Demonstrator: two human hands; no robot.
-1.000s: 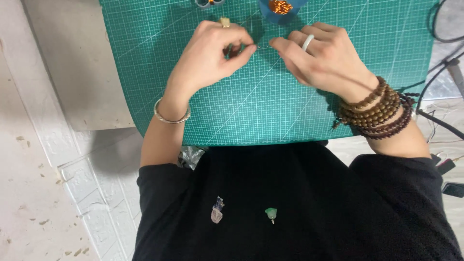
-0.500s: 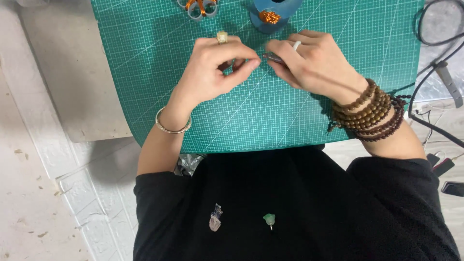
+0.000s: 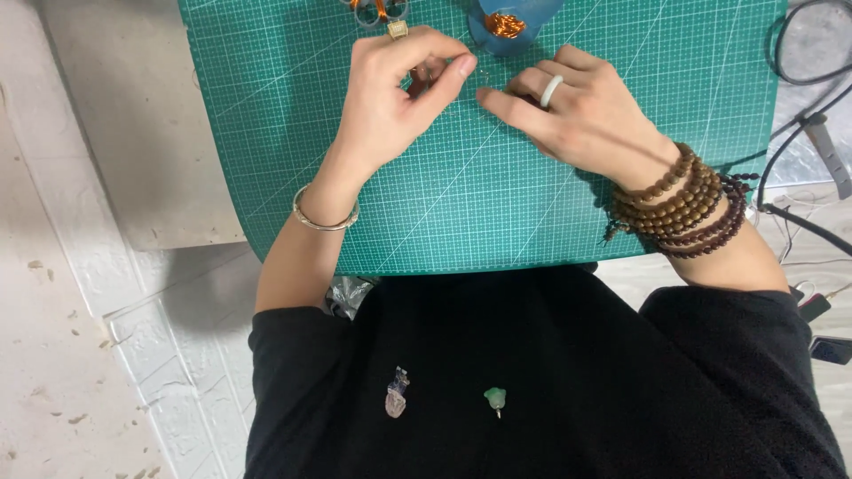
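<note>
My left hand [image 3: 390, 102] hovers over a green cutting mat [image 3: 479, 213], thumb and fingers pinched on a small piece that is too tiny to make out. It wears a gold ring [image 3: 397, 29] and a silver bangle [image 3: 324, 220]. My right hand [image 3: 577, 120] lies just to its right, with its index finger stretched toward the pinch. It has a white ring [image 3: 551, 90] and several brown bead bracelets [image 3: 679, 200] at the wrist. Whether its fingertips hold anything is hidden.
A blue dish with copper wire [image 3: 506, 22] and orange-handled scissors [image 3: 373, 7] sit at the mat's far edge. On my black lap lie a purple crystal pendant [image 3: 396, 393] and a green stone pendant [image 3: 494, 399]. Black cables [image 3: 799, 133] run along the right.
Both hands have drawn slightly apart. The right hand's fingers have straightened from a curled pinch, and the left hand keeps its pinch.
</note>
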